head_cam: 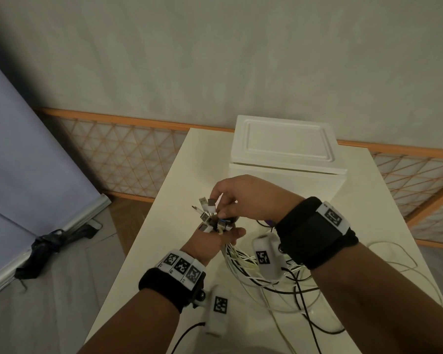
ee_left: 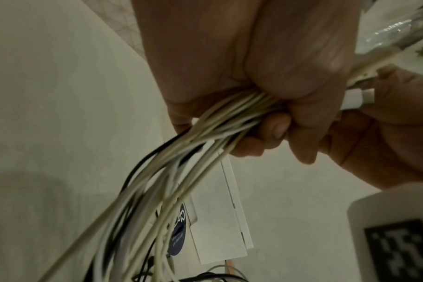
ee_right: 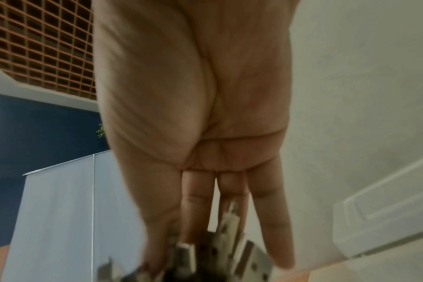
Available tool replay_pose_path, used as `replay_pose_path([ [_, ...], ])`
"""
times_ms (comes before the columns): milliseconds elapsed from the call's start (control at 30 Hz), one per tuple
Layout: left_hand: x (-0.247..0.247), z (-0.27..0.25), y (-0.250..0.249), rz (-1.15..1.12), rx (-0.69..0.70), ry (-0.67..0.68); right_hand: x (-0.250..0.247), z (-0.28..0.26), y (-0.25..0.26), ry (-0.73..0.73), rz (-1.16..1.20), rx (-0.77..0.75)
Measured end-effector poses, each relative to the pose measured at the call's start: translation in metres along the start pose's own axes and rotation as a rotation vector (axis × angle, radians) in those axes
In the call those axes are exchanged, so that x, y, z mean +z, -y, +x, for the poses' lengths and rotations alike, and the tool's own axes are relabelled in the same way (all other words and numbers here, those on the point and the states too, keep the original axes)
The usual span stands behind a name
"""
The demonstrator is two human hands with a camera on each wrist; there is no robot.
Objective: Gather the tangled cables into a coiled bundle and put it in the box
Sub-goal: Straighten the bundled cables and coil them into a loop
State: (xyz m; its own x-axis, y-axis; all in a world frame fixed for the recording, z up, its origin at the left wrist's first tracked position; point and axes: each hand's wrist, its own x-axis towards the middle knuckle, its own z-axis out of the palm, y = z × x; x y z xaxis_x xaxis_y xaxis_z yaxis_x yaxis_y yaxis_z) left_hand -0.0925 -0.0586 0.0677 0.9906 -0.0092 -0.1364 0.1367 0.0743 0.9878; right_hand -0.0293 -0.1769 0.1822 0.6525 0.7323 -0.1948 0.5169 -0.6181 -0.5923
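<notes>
- Cables (head_cam: 243, 259) are gripped in the fist of the left hand (head_cam: 210, 241), held above the table (head_cam: 149, 251), in front of the box (head_cam: 287, 159).
- Connector ends (head_cam: 210, 215) stick out on top of the fist.
- One connector is pinched by the right hand (head_cam: 243, 198); its other fingers are extended.
- Loose loops trail onto the table.
- Box lid is seen shut.

Indoor room, plastered wall (head_cam: 215, 60), orange lattice wainscot (head_cam: 128, 152), white table (head_cam: 179, 180), leaning roll-up screen (head_cam: 18, 159)
</notes>
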Motion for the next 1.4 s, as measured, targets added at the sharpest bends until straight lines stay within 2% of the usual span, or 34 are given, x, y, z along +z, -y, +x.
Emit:
replay_pose_path([
  [67, 0.000, 0.001, -0.002, 0.046, 0.001, 0.049, 0.002, 0.001, -0.001, -0.064, -0.035, -0.012],
  [133, 0.002, -0.001, -0.004, 0.066, 0.001, 0.080, 0.007, 0.003, -0.001, -0.135, 0.028, -0.033],
  [333, 0.000, -0.002, -0.008, 0.004, -0.029, 0.017, 0.029, 0.012, -0.010, -0.323, 0.302, -0.088],
  [467, 0.003, -0.003, -0.009, 0.024, -0.049, -0.003, 0.040, 0.015, -0.013, -0.384, 0.363, -0.145],
  [567, 0.006, -0.005, -0.010, 0.017, -0.077, 0.046, 0.043, 0.015, -0.009, -0.312, 0.329, -0.230],
  [667, 0.007, -0.006, -0.014, 0.137, -0.083, 0.073, 0.043, 0.016, -0.007, -0.199, 0.098, -0.290],
  [867, 0.008, -0.007, -0.019, 0.031, -0.041, 0.115, 0.040, 0.014, -0.012, -0.203, -0.030, -0.317],
  [1000, 0.013, -0.010, -0.017, 0.013, -0.050, 0.087, 0.040, 0.009, -0.008, -0.209, -0.120, -0.269],
  [1033, 0.012, -0.008, -0.015, -0.006, -0.058, 0.068, 0.040, 0.009, -0.011, -0.233, -0.032, -0.220],
  [1133, 0.006, -0.002, -0.010, -0.068, -0.125, 0.009, 0.040, 0.010, -0.022, -0.289, 0.533, -0.050],
  [1200, 0.004, -0.001, -0.008, -0.084, -0.161, 0.042, 0.041, 0.008, -0.027, -0.227, 0.730, 0.025],
  [1300, 0.008, -0.003, -0.015, -0.141, -0.173, 0.084, 0.049, 0.006, -0.027, -0.152, 0.727, 0.022],
  [1367, 0.007, -0.001, -0.015, -0.187, -0.152, 0.065, 0.051, 0.007, -0.025, -0.204, 0.669, -0.018],
  [1400, 0.007, -0.001, -0.015, -0.214, -0.123, 0.053, 0.051, 0.008, -0.025, -0.276, 0.596, -0.037],
])
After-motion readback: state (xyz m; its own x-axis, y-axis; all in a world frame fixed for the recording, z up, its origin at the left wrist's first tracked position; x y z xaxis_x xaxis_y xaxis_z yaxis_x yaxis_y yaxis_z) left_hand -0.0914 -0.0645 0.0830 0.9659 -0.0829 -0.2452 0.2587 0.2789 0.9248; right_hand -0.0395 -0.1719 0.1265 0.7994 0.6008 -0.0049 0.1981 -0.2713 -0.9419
